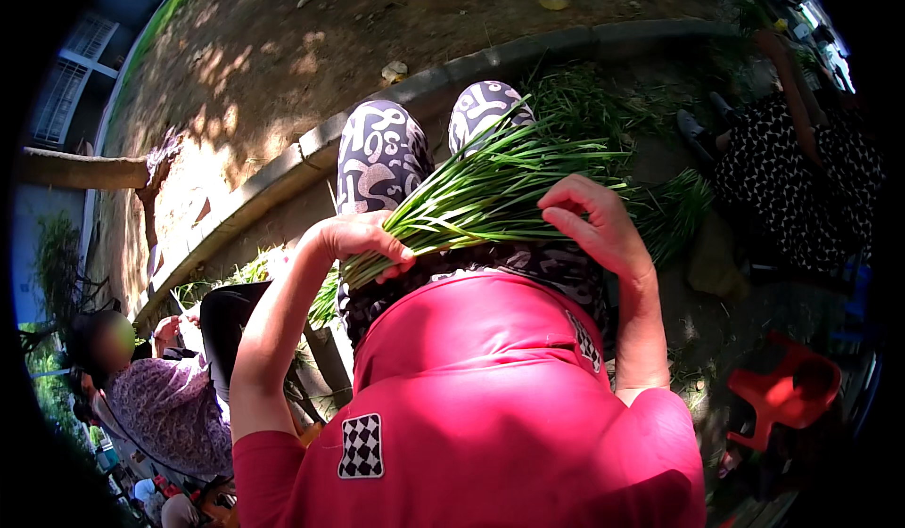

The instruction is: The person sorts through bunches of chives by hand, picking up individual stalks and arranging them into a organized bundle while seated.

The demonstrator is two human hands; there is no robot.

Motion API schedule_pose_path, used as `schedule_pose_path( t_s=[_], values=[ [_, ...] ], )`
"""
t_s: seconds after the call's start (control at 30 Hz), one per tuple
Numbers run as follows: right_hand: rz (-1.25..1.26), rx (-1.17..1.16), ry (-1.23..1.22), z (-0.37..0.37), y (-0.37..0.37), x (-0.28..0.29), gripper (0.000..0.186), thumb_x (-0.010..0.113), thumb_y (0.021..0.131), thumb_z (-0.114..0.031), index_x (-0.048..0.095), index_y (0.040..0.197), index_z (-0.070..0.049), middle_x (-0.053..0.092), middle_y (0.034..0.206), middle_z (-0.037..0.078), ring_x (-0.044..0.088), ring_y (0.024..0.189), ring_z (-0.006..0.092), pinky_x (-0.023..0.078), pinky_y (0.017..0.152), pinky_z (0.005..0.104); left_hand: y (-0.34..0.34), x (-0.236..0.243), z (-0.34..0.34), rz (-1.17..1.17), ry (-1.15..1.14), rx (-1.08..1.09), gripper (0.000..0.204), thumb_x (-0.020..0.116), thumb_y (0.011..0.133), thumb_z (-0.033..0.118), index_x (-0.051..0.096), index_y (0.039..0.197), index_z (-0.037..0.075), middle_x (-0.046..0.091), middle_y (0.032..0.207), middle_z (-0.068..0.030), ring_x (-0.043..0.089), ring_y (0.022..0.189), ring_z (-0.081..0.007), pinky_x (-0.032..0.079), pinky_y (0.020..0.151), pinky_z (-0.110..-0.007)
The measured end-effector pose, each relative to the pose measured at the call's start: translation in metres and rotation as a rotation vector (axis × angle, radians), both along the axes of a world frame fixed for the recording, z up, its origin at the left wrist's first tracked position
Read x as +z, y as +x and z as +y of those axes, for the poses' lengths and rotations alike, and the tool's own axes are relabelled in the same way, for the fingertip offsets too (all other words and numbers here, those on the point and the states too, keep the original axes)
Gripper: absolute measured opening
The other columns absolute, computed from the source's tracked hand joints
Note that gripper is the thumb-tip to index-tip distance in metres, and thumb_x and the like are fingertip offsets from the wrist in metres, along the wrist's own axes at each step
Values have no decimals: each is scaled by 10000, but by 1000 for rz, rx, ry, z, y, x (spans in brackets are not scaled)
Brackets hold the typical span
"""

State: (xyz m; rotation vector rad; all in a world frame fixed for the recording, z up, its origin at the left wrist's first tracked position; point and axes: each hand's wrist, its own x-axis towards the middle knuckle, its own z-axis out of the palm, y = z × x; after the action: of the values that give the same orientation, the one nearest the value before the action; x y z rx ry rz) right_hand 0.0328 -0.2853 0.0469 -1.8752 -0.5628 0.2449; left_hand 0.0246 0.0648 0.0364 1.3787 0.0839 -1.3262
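Observation:
A long bunch of green garlic chives [509, 189] lies across my lap, its leaves fanning out to the right. At its left end, my left hand [363, 243] is closed around the gathered stems. My right hand [599, 226] is over the leafy side, just above my lap. Its fingers curl toward the thumb in a loose pinch beside the leaves; whatever is between the tips, if anything, is too small to make out. More loose chives [674, 212] lie on the ground to the right of my knees.
A stone curb [283, 165] runs beyond my knees, with bare soil behind it. On the left sits a person in a patterned purple top [170, 405]. Another person in spotted clothing [801, 189] is at the right, near a red plastic stool [787, 387].

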Motion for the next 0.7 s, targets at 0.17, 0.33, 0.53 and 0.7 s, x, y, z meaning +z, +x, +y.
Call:
schedule_pose_path(
  t_s=[0.17,0.33,0.53,0.7],
  values=[
    [-360,133,-162,69,-12,-3,264,739,753,-229,587,889,-61,539,819,95,586,740,270,481,653,373,-1,1,-1,-8,15,-11,246,723,800,183,615,896,-16,624,751,-84,604,581,-155,520,522,-298],
    [-532,164,-299,98,-7,-17,223,714,773,-189,569,892,-68,522,843,97,589,714,287,497,625,396,2,-8,2,19,-47,-36,181,696,839,147,616,909,-1,620,747,-59,611,611,-130,543,545,-278],
    [-529,196,-491,95,34,20,102,613,812,-109,575,902,-79,621,874,75,637,798,302,507,685,418,2,-10,4,20,-28,-44,184,697,838,154,617,899,0,617,740,-61,612,611,-132,542,550,-282],
    [-989,-175,-329,79,69,31,172,597,792,-40,560,959,-51,587,885,97,631,744,293,512,625,379,1,-10,4,30,-83,-4,220,721,815,162,611,884,-15,608,731,-75,602,596,-146,533,537,-295]
  ],
)
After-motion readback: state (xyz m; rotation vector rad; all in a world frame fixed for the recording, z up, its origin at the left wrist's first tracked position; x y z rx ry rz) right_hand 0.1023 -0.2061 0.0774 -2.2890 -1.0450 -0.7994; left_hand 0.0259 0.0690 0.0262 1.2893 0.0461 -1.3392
